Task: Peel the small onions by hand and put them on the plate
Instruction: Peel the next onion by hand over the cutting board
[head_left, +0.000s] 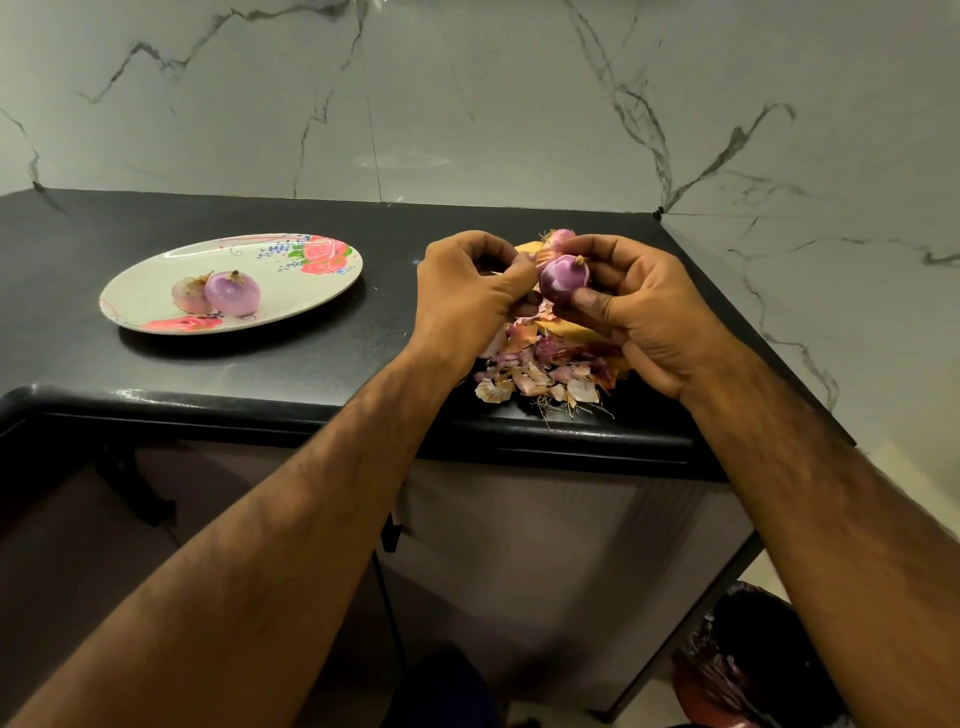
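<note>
Head cam: the right hand (641, 312) grips a small round purple onion (563, 278) between thumb and fingers, held up just above the counter. The left hand (467, 296) has its fingers curled in, thumb and fingertips pinching at that onion's left side. Right under both hands there's a messy heap of dry pink-and-tan onion skins (537, 371) lying on a yellow sheet (569, 328). Just beyond the fingertips another small pinkish onion (560, 237) peeks out. Well off to the left of the left hand sits an oval white plate with a pink flower print (150, 275), with two peeled pale-purple onions (232, 293) touching each other on it. Open black stone countertop (384, 291) runs between that hand and the plate. The counter's rounded front edge sits just past the near side of the skins, and its right edge drops off close beside the right hand. A grey-veined marble wall (467, 104) stands behind the hands, and a dark bin bag (753, 654) sits on the floor below the right forearm.
</note>
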